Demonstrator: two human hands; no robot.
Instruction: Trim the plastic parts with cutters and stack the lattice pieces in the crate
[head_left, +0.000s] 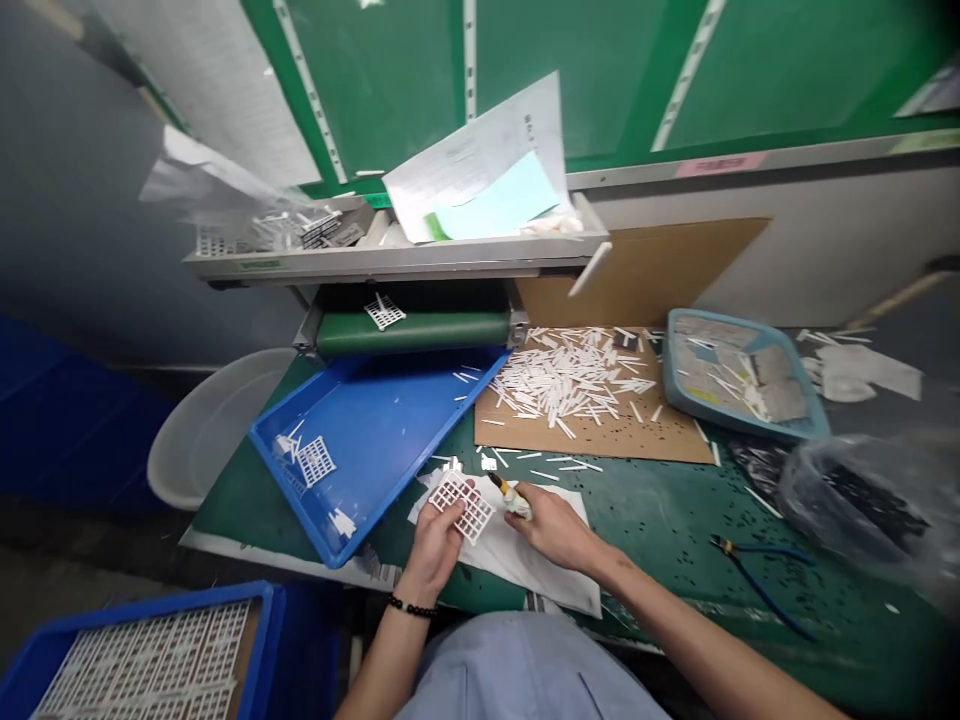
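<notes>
Across the green-topped workbench we go, and this job looks well under way! The shallow blue plastic tray slants over the bench's left side, a few white pieces lying in it. Lower left, the deep blue plastic bin shows rows of white plastic grids — finished or waiting, I can't tell. Behind the tray, the green conveyor belt carries one small white lattice. The flat brown cardboard sheet bears a big heap, and the crumpled white cloth lies under the action.

Now the hands! The left hand pinches the square white plastic grid between thumb and fingers, just above the cloth. The right hand is closed round a yellow-and-black hand tool, its tip beside the grid, though contact is unclear. This piece, I judge, is in mid-treatment — not yet done. Blue-handled pliers rest to the right. Smallest of all, slim white plastic sticks make up that heap, suggesting plenty of work behind or ahead.
</notes>
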